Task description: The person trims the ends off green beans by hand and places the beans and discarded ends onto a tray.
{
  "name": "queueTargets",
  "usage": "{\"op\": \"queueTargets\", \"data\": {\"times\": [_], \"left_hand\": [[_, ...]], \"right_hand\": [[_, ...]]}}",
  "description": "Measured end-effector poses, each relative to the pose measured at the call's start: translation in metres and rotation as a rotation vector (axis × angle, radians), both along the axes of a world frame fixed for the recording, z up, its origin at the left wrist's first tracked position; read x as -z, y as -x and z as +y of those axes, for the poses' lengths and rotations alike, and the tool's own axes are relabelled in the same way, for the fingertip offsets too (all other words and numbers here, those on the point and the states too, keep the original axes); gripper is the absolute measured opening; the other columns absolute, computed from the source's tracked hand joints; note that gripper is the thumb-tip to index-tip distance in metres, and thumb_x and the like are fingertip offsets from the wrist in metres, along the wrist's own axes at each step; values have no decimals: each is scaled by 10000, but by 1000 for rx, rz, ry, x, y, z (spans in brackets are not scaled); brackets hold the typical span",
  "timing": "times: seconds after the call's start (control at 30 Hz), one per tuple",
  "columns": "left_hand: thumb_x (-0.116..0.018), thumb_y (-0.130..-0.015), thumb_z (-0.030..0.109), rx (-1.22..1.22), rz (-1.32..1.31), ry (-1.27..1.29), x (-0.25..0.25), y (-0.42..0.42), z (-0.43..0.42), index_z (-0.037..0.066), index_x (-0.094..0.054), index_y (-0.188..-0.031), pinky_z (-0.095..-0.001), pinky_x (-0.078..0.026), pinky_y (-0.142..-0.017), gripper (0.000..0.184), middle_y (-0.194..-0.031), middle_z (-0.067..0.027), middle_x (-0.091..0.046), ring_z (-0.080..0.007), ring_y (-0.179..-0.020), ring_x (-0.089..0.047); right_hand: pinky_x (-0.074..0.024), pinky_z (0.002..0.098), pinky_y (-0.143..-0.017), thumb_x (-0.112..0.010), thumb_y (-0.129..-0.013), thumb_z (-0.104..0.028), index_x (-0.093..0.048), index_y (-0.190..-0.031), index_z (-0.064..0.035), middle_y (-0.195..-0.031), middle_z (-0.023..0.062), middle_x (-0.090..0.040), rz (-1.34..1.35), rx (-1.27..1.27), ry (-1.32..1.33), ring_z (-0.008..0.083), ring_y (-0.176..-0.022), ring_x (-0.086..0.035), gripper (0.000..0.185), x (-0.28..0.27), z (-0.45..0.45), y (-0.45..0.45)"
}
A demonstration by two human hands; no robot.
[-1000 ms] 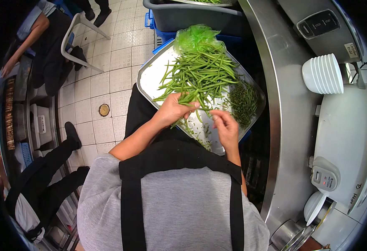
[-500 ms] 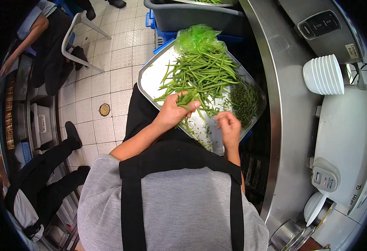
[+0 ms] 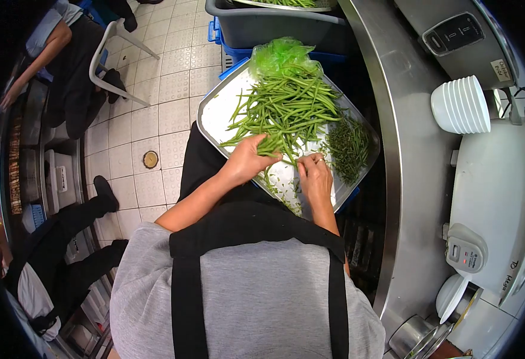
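Observation:
My left hand [image 3: 249,160] is closed around a small bunch of green beans [image 3: 273,145] over the tray's near side. Close to its right, my right hand [image 3: 316,178] pinches at the tip of a bean from that bunch. The white tray [image 3: 219,116] rests tilted in front of my lap. A large heap of beans [image 3: 292,102] fills its middle, with a green plastic bag [image 3: 281,57] at the far end. Darker short trimmings [image 3: 349,148] are piled in the right corner. Small light green bits [image 3: 283,186] lie scattered near my hands.
A steel counter [image 3: 415,179] runs along the right, with stacked white bowls [image 3: 461,105] and a rice cooker [image 3: 467,254]. Beyond the tray is a grey tub [image 3: 280,30]. Two people are at the left, near a white chair [image 3: 108,60].
My right hand has moved left and up, from beside the bunch to the bean tips. My left hand still holds the bunch, slightly shifted.

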State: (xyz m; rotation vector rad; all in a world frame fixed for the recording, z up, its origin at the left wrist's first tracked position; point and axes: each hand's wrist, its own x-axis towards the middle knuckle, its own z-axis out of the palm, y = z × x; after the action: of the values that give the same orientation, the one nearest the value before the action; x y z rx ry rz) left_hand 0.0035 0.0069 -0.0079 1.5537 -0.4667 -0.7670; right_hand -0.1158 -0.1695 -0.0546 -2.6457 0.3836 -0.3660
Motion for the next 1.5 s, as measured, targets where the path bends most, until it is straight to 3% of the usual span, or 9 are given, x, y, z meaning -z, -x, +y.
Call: {"op": "queueTargets", "data": {"times": [0.17, 0.47, 0.7, 0.8, 1.0, 1.2, 1.27, 1.4, 1.5], "left_hand": [[-716, -812, 153, 120, -168, -208, 4, 5, -5, -2, -644, -937, -287, -477, -690, 211, -795, -60, -667, -95, -716, -560], [-719, -801, 154, 94, -282, -233, 14, 4, -2, 6, -659, -937, -308, -482, -670, 209, -747, -101, -658, -131, -672, -580], [-745, -757, 157, 220, -573, -199, 9, 13, -7, -2, -660, -914, -414, -486, -677, 239, -813, -200, -649, -376, -768, -635], [-688, -726, 97, 246, -550, -218, 3, 13, -6, 5, -659, -865, -452, -494, -689, 169, -797, -216, -645, -389, -758, -630], [-721, -776, 165, 243, -515, -216, -1, 12, -3, -1, -639, -838, -406, -473, -632, 195, -751, -191, -632, -347, -698, -632], [-715, -801, 180, 322, -411, -207, -8, 11, -4, -3, -627, -834, -367, -463, -607, 206, -716, -151, -631, -247, -612, -600], [-712, -825, 193, 268, -290, -137, 6, 13, -2, 5, -626, -837, -338, -445, -581, 208, -683, -91, -619, -175, -586, -558], [-708, -862, 212, 136, 94, -66, 5, 11, -3, 37, -626, -847, -258, -386, -530, 194, -641, 29, -549, -49, -575, -460], [-710, -866, 204, 92, 165, 49, -3, 7, -3, 62, -625, -852, -212, -345, -511, 166, -645, 67, -518, -27, -567, -435]], "right_hand": [[-454, 405, -727, -661, -789, -88, -650, -919, -83, -930, 107, -596, -11, -69, 27, 306, -838, -599, 131, -23, 8, 8], [-455, 417, -747, -679, -781, -103, -658, -943, -92, -939, 104, -596, 57, -47, -10, 300, -848, -596, 164, -8, 7, 6], [-442, 362, -716, -701, -774, -103, -659, -895, -93, -851, 65, -614, -119, -193, 32, 264, -783, -590, 128, -64, 20, 12], [-441, 364, -716, -705, -771, -98, -658, -887, -87, -840, 67, -617, -122, -151, 32, 266, -766, -590, 125, -66, 16, 15], [-440, 334, -665, -666, -777, -33, -645, -863, -74, -811, 79, -604, -158, -185, 36, 242, -706, -588, 99, -69, 17, 14], [-410, 235, -571, -593, -869, -26, -627, -884, -16, -749, 23, -581, -369, 165, -940, 97, -607, -506, 38, -28, -8, 24], [-403, 220, -570, -581, -893, -38, -627, -901, -12, -772, 2, -574, -485, 261, -1013, 74, -629, -492, 53, -48, -19, 20], [-408, 209, -574, -563, -896, -6, -658, -1071, -34, -807, 0, -586, -227, 164, -886, 61, -634, -494, 201, -56, -17, 26], [-451, 283, -649, -596, -875, -49, -685, -1034, -27, -796, 57, -600, -76, -111, -647, 169, -697, -564, 184, -52, 7, 23]]}}
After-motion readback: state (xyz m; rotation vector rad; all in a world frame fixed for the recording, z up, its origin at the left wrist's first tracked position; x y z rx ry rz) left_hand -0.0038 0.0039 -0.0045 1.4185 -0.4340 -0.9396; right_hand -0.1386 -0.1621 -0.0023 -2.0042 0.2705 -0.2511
